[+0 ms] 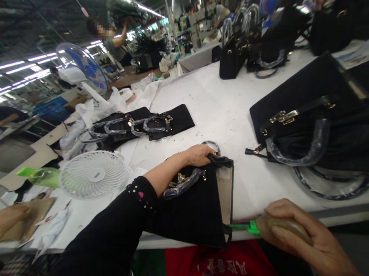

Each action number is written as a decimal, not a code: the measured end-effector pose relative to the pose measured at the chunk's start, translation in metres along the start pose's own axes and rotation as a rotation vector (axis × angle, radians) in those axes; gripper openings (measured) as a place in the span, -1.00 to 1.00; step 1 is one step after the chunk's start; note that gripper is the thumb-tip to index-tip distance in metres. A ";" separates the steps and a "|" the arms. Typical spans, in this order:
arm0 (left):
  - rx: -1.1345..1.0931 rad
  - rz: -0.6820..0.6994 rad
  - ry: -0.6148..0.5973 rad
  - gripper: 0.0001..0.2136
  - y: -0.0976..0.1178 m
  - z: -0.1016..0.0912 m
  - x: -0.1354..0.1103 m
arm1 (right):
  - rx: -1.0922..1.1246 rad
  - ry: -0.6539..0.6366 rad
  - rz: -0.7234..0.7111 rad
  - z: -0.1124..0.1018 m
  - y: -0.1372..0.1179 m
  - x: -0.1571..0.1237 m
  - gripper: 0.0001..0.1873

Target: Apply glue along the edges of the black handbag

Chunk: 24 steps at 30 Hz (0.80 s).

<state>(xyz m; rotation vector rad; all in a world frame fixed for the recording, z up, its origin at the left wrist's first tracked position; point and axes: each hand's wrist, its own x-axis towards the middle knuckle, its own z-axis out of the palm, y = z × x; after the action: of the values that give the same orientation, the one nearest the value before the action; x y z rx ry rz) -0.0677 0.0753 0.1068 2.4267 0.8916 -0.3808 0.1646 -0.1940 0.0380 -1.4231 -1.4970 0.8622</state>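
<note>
A black handbag (189, 213) lies tilted at the table's front edge, its tan-lined opening facing right. My left hand (199, 155) grips the bag's upper rim, fingers closed around the dark fabric. Plastic wraps the bag's handle (183, 188), and gold-coloured fittings show beside it. In my right hand (303, 241) is a tan-handled tool (279, 229) with a green collar and a thin green tip. That tip reaches the bag's lower corner at the opening; whether it touches the fabric I cannot tell.
Large black handbags (302, 107) lie at the right, and several stand farther back. More bags (173, 122) lie at mid-table. A white fan (94, 174) and green bottle (41, 176) are at the left, near another person's hand (10, 219). A red cloth (226, 265) hangs below the edge.
</note>
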 end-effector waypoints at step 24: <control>0.245 0.016 0.414 -0.55 0.097 -0.029 -0.117 | -0.137 0.231 -0.097 -0.011 0.017 0.037 -0.80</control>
<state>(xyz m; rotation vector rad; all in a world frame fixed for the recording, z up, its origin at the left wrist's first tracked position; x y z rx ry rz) -0.0885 -0.0320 0.2165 2.7949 1.0448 0.0274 0.1828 -0.1559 0.0312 -1.4804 -1.4563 0.5247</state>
